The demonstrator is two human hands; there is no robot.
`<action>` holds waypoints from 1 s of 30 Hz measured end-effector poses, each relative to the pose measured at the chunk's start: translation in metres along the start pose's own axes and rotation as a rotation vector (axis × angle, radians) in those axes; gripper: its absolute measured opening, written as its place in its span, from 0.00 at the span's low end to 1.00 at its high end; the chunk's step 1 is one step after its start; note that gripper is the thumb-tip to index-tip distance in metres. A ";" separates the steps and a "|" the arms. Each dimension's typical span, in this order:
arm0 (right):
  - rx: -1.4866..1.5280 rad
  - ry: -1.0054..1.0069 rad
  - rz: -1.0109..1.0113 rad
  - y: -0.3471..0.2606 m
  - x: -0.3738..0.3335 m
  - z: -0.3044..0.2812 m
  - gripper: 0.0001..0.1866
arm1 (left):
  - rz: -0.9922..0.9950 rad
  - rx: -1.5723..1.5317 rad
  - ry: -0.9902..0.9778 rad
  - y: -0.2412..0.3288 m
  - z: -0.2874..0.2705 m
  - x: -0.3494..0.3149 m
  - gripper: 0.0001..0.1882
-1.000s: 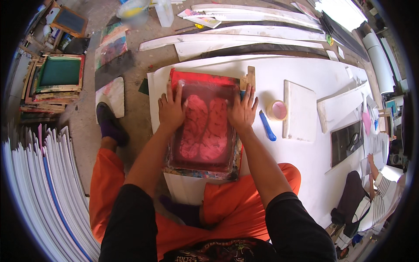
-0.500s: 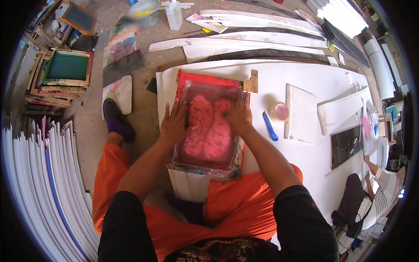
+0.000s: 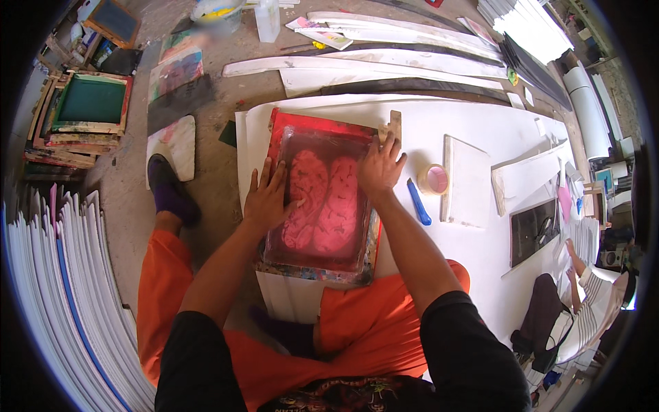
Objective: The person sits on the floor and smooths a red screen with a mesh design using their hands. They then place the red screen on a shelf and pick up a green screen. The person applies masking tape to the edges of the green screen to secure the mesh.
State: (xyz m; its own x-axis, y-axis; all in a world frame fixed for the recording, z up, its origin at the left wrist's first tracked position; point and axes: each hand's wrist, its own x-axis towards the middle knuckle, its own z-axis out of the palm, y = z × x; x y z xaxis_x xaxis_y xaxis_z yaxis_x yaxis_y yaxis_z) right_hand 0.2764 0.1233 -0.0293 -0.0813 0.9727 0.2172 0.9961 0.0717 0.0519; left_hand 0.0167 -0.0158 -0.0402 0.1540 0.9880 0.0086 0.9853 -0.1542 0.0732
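A screen printing frame [image 3: 322, 122] with a red, paint-stained rim lies in front of me, partly on a white sheet. Two pink sole-like shapes [image 3: 338, 206] show through its dark reddish mesh, side by side. My left hand [image 3: 266, 198] rests open on the frame's left side, thumb reaching over the left pink shape. At the upper right, my right hand [image 3: 381, 167] lies across the frame's right rim with fingers spread, holding nothing. Beyond its fingertips a small piece of wood [image 3: 395, 123] juts from the frame's top right corner.
On the white sheet [image 3: 453, 254] to the right are a blue cutter knife [image 3: 419, 202], a tape roll [image 3: 434, 180] and a white board [image 3: 464, 182]. Stacked frames [image 3: 94, 103] and upright white sheets [image 3: 82, 275] stand at left. Another person [image 3: 583, 316] sits at far right.
My right hand has shifted rightward off the mesh to the right rim, its fingers spreading wider. My left hand stays on the left side. The whole view has shifted slightly.
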 end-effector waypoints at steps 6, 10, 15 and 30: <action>-0.171 -0.180 -0.020 -0.012 -0.006 0.007 0.41 | 0.020 -0.041 0.013 -0.001 -0.003 0.000 0.52; -0.100 -0.208 -0.006 -0.012 0.004 -0.001 0.40 | 0.016 -0.067 -0.007 -0.001 -0.006 0.000 0.53; 0.095 -0.089 0.025 -0.012 -0.006 -0.005 0.38 | 0.003 -0.104 -0.004 -0.002 -0.004 0.002 0.54; 0.142 -0.046 0.119 -0.022 -0.032 -0.014 0.35 | -0.036 -0.063 -0.058 0.000 -0.005 0.000 0.58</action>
State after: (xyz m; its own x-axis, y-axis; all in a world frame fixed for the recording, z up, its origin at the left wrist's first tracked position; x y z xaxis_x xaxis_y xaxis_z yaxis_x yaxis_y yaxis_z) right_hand 0.2567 0.0876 -0.0236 0.0359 0.9850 0.1691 0.9937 -0.0172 -0.1106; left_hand 0.0163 -0.0158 -0.0349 0.1247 0.9908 -0.0532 0.9839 -0.1166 0.1353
